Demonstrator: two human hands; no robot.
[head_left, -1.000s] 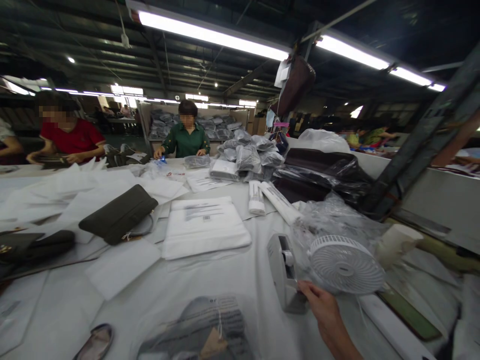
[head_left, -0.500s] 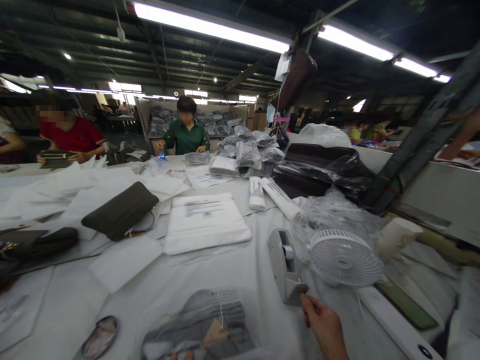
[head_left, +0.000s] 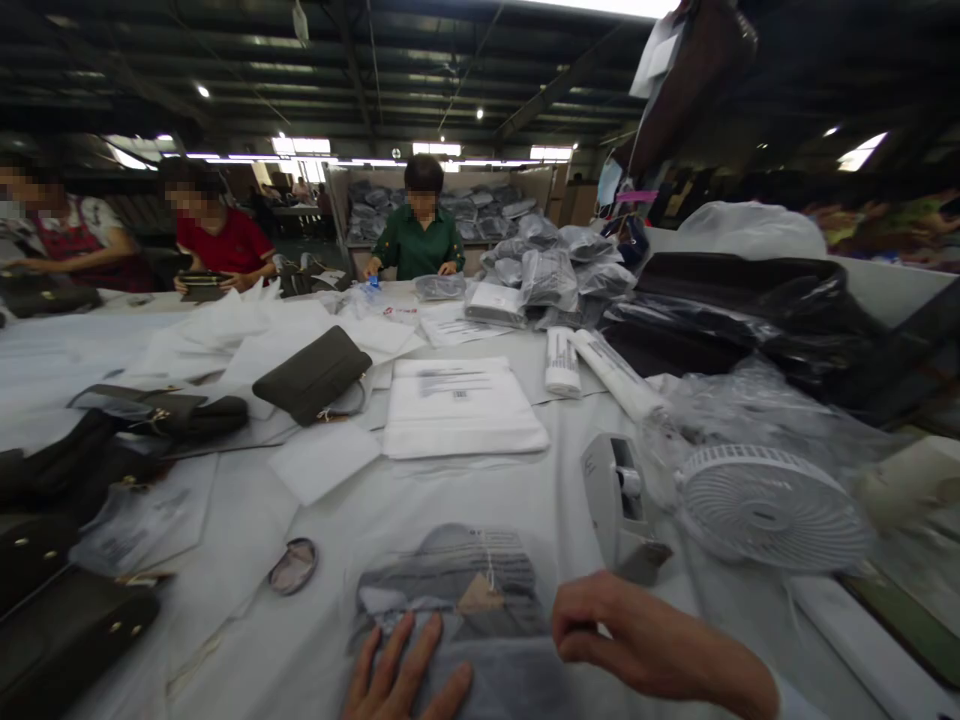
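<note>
We press our left hand (head_left: 405, 678), fingers spread, flat on a glossy clear bagged grey item (head_left: 465, 610) lying on the white table (head_left: 480, 490) before us; our right hand (head_left: 637, 640) curls, fingertips pinched together, beside the boxy tape dispenser (head_left: 619, 500).

one head-worn view, looking forward and down across the desk (head_left: 480, 500), hands (head_left: 637, 640) close at the bottom edge.

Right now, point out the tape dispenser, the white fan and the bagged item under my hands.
tape dispenser (head_left: 616, 500), head view, its white side
white fan (head_left: 772, 505), head view, grille centre
bagged item (head_left: 457, 580), head view, clear bag's printed top
</note>
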